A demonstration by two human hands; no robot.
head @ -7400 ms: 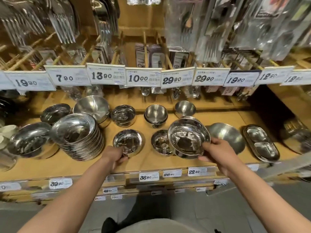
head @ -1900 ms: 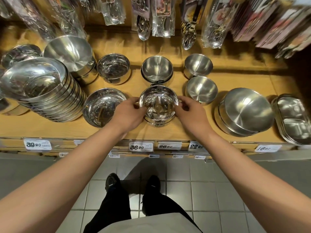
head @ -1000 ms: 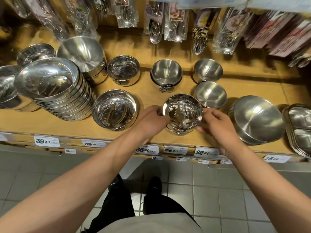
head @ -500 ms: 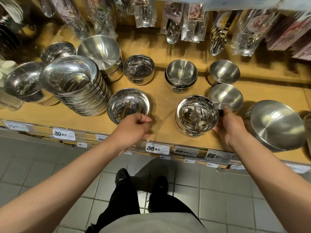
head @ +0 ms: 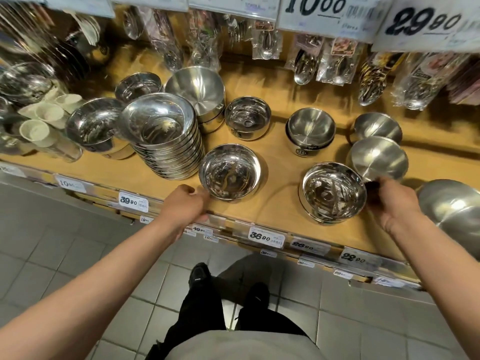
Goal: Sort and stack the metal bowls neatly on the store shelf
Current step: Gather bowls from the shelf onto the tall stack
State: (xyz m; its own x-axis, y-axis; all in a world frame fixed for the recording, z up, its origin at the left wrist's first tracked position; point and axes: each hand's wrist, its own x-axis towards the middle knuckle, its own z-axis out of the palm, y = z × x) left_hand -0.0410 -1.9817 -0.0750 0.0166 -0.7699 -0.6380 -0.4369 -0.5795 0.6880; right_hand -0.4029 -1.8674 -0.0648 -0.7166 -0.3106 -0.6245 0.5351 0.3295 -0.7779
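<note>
Several steel bowls stand on the wooden shelf (head: 280, 162). My left hand (head: 185, 203) is curled beside the near-left rim of a shallow shiny bowl (head: 230, 172); I cannot tell whether it touches it. My right hand (head: 389, 201) grips the right rim of a shiny bowl (head: 333, 193) that sits nested on another at the shelf's front. A tall leaning stack of wide bowls (head: 166, 141) stands left of the shallow bowl. Behind are a large matte bowl (head: 197, 89), a small shiny bowl (head: 248, 118) and matte small bowls (head: 310, 128), (head: 378, 158).
Large stacked matte bowls (head: 452, 203) sit close to my right wrist. A shiny bowl (head: 94, 126) and white cups (head: 39, 123) are at the left. Bagged cutlery (head: 265, 45) hangs over the shelf's back. Price tags (head: 266, 237) line the front edge, above a tiled floor.
Both hands first held the nested shiny bowl and set it down. My left hand has since let go and moved left, past the shallow bowl. My right hand stays at the nested bowl's rim.
</note>
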